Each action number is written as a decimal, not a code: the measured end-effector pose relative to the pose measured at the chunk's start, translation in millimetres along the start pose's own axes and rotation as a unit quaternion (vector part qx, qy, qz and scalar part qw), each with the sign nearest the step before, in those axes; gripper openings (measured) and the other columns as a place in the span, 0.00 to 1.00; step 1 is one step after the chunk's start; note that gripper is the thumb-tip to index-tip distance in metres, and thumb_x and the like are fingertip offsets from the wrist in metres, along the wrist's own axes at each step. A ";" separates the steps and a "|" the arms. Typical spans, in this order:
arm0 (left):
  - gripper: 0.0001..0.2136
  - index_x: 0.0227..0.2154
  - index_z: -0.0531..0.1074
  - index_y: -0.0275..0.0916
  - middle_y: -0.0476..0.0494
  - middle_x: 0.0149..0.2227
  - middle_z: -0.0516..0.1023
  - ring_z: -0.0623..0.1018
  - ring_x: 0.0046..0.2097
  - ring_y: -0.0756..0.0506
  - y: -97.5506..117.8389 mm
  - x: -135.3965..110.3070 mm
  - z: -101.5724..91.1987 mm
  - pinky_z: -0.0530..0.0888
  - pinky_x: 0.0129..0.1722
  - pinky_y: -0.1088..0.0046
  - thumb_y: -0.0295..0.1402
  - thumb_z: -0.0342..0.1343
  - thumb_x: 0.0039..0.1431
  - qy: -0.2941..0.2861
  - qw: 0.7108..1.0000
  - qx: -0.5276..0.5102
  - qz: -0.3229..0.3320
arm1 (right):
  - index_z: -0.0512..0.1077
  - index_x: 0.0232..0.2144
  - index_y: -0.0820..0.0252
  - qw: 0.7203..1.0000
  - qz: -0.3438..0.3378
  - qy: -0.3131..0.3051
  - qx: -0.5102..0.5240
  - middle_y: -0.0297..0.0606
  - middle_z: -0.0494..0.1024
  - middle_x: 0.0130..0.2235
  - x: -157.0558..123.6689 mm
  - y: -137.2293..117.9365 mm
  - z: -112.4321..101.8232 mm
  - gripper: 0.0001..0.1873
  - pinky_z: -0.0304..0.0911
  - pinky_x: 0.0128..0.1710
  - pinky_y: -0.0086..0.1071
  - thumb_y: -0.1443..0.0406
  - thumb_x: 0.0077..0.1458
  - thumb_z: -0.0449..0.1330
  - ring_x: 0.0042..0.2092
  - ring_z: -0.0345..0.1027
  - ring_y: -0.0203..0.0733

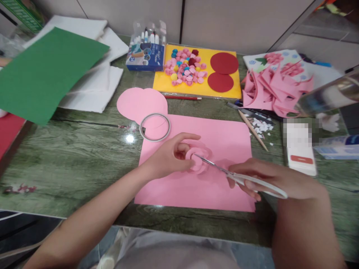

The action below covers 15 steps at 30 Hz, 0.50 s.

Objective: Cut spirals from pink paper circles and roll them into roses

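My left hand (175,155) pinches a pink paper spiral (192,152), cut in curling rings, above a pink sheet (224,134). From the right, my right hand (255,175) grips white-handled scissors (258,184). Their blades reach into the middle of the spiral and look nearly closed; whether paper lies between them is too small to tell. Beneath my hands the pink sheet lies flat on the green wood-grain table (84,160). At its upper left corner a ring of tape (141,129) overlaps pink paper circles (134,102).
At the back, a yellow pack (202,91) carries small paper roses (186,67) and dark red circles (223,63). Beside it stands a marker box (146,56). Pink scraps (275,89), a pencil (254,130) and a phone (300,145) lie right; green card (53,71) lies left.
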<state>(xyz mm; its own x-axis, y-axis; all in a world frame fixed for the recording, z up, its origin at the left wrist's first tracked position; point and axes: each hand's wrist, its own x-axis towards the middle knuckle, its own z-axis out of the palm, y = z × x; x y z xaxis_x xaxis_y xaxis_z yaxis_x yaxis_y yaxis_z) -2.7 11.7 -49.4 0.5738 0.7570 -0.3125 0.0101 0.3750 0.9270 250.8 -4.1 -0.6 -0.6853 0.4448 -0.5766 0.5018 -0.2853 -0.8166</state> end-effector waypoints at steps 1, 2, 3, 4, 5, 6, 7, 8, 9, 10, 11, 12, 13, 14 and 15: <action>0.25 0.48 0.61 0.42 0.55 0.23 0.63 0.66 0.27 0.55 0.0 -0.1 -0.2 0.65 0.28 0.79 0.27 0.57 0.44 0.000 1.000 0.002 0.002 | 0.70 0.32 0.62 1.000 -0.002 -0.001 -0.001 0.32 0.66 0.19 0.0 0.2 0.0 0.23 0.61 0.22 0.27 0.48 0.52 0.49 0.21 0.60 0.32; 0.24 0.48 0.61 0.42 0.55 0.23 0.63 0.66 0.27 0.55 0.0 -0.2 -0.5 0.64 0.28 0.79 0.27 0.57 0.45 0.000 1.000 0.002 0.003 | 0.70 0.32 0.62 1.000 -0.004 -0.003 0.000 0.32 0.66 0.20 0.0 0.3 0.0 0.23 0.61 0.22 0.27 0.48 0.52 0.49 0.21 0.60 0.32; 0.24 0.48 0.61 0.42 0.55 0.23 0.63 0.66 0.28 0.55 0.0 -0.2 -0.7 0.64 0.28 0.79 0.27 0.57 0.45 0.000 1.000 0.002 0.004 | 0.70 0.32 0.62 1.000 -0.004 -0.003 -0.001 0.32 0.66 0.20 0.0 0.2 -0.1 0.23 0.61 0.22 0.26 0.48 0.53 0.49 0.21 0.60 0.32; 0.24 0.48 0.61 0.42 0.55 0.23 0.63 0.66 0.28 0.55 -0.1 -0.3 -0.9 0.64 0.28 0.79 0.27 0.57 0.45 0.000 1.000 0.000 0.004 | 0.70 0.32 0.62 1.000 -0.004 -0.002 -0.001 0.32 0.66 0.20 -0.1 0.0 -0.1 0.23 0.61 0.22 0.26 0.48 0.53 0.48 0.21 0.60 0.32; 0.24 0.48 0.61 0.42 0.55 0.23 0.63 0.66 0.28 0.55 -0.2 -0.3 -1.0 0.64 0.28 0.79 0.27 0.57 0.45 -0.002 1.000 -0.002 0.004 | 0.70 0.32 0.62 1.000 -0.003 -0.002 -0.002 0.32 0.66 0.20 -0.2 -0.2 -0.2 0.23 0.61 0.22 0.26 0.48 0.53 0.48 0.21 0.60 0.32; 0.24 0.48 0.61 0.42 0.55 0.23 0.63 0.66 0.28 0.55 -0.3 -0.3 -1.2 0.64 0.27 0.79 0.27 0.57 0.46 -0.003 1.000 -0.004 0.004 | 0.70 0.32 0.62 1.000 -0.003 -0.002 -0.003 0.32 0.65 0.20 -0.3 -0.3 -0.4 0.23 0.61 0.22 0.26 0.48 0.53 0.48 0.21 0.60 0.32; 0.24 0.48 0.61 0.42 0.55 0.23 0.62 0.66 0.28 0.55 -0.3 -0.2 -1.2 0.64 0.27 0.79 0.27 0.57 0.46 -0.005 1.000 -0.007 0.003 | 0.69 0.32 0.62 1.000 -0.003 -0.004 -0.004 0.32 0.65 0.20 -0.5 -0.3 -0.5 0.23 0.61 0.22 0.27 0.48 0.53 0.48 0.21 0.60 0.32; 0.24 0.48 0.60 0.42 0.55 0.23 0.62 0.66 0.27 0.55 -0.4 -0.1 -1.3 0.64 0.27 0.79 0.28 0.57 0.46 -0.006 1.000 -0.010 0.002 | 0.69 0.32 0.62 1.000 -0.002 -0.005 -0.006 0.32 0.65 0.20 -0.7 -0.2 -0.7 0.23 0.61 0.22 0.27 0.49 0.53 0.48 0.22 0.60 0.33; 0.24 0.48 0.60 0.42 0.55 0.23 0.61 0.66 0.27 0.55 -0.3 0.0 -1.3 0.64 0.27 0.79 0.28 0.57 0.46 -0.006 1.000 -0.012 0.002 | 0.69 0.32 0.62 1.000 -0.002 -0.006 -0.008 0.32 0.65 0.20 -0.9 0.0 -0.9 0.23 0.61 0.22 0.27 0.49 0.54 0.48 0.22 0.60 0.33; 0.24 0.48 0.60 0.42 0.56 0.23 0.61 0.65 0.27 0.55 -0.3 0.1 -1.4 0.63 0.27 0.79 0.28 0.57 0.46 -0.007 1.000 -0.014 0.002 | 0.69 0.32 0.62 1.000 -0.002 -0.008 -0.008 0.32 0.65 0.20 -1.0 0.3 -1.1 0.22 0.61 0.22 0.27 0.49 0.54 0.48 0.21 0.60 0.33; 0.24 0.48 0.60 0.42 0.56 0.23 0.61 0.65 0.27 0.55 -0.1 0.1 -1.5 0.63 0.26 0.79 0.28 0.57 0.46 -0.007 1.000 -0.015 0.002 | 0.69 0.32 0.62 1.000 -0.001 -0.009 -0.009 0.32 0.66 0.20 -1.2 0.6 -1.1 0.22 0.61 0.22 0.27 0.49 0.54 0.48 0.21 0.60 0.33; 0.24 0.48 0.61 0.42 0.56 0.22 0.60 0.64 0.27 0.55 0.1 0.1 -1.6 0.63 0.26 0.80 0.28 0.57 0.46 -0.007 1.000 -0.014 0.003 | 0.69 0.32 0.62 1.000 0.000 -0.008 -0.011 0.32 0.66 0.20 -1.3 0.7 -1.1 0.22 0.61 0.22 0.27 0.49 0.54 0.48 0.21 0.60 0.32; 0.24 0.48 0.61 0.42 0.56 0.22 0.59 0.64 0.26 0.55 0.3 -0.1 -1.8 0.62 0.26 0.80 0.27 0.57 0.46 -0.007 1.000 -0.012 0.003 | 0.69 0.32 0.62 1.000 0.001 -0.006 -0.012 0.32 0.65 0.20 -1.4 0.7 -1.0 0.22 0.61 0.22 0.27 0.49 0.54 0.48 0.21 0.60 0.32; 0.24 0.48 0.61 0.43 0.56 0.22 0.59 0.63 0.26 0.56 0.6 -0.2 -2.0 0.62 0.25 0.80 0.27 0.57 0.46 -0.007 1.000 -0.009 0.002 | 0.69 0.31 0.62 1.000 0.003 -0.004 -0.013 0.32 0.65 0.20 -1.4 0.6 -0.8 0.22 0.61 0.22 0.27 0.49 0.54 0.48 0.21 0.60 0.33; 0.24 0.48 0.61 0.43 0.57 0.22 0.58 0.63 0.26 0.56 0.9 -0.4 -2.2 0.61 0.25 0.80 0.27 0.57 0.46 -0.006 1.000 -0.006 0.001 | 0.69 0.31 0.62 1.000 0.004 -0.002 -0.015 0.32 0.65 0.20 -1.5 0.2 -0.7 0.22 0.61 0.22 0.27 0.49 0.53 0.48 0.21 0.60 0.33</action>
<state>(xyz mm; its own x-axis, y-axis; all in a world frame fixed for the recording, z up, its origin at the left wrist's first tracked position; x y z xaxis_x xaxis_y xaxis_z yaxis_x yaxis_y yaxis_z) -4.7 12.9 -48.9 0.5840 0.7512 -0.3076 -0.0015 0.3800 0.9250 252.2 -4.3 0.1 -0.6833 0.4384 -0.5838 0.5228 -0.2644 -0.8104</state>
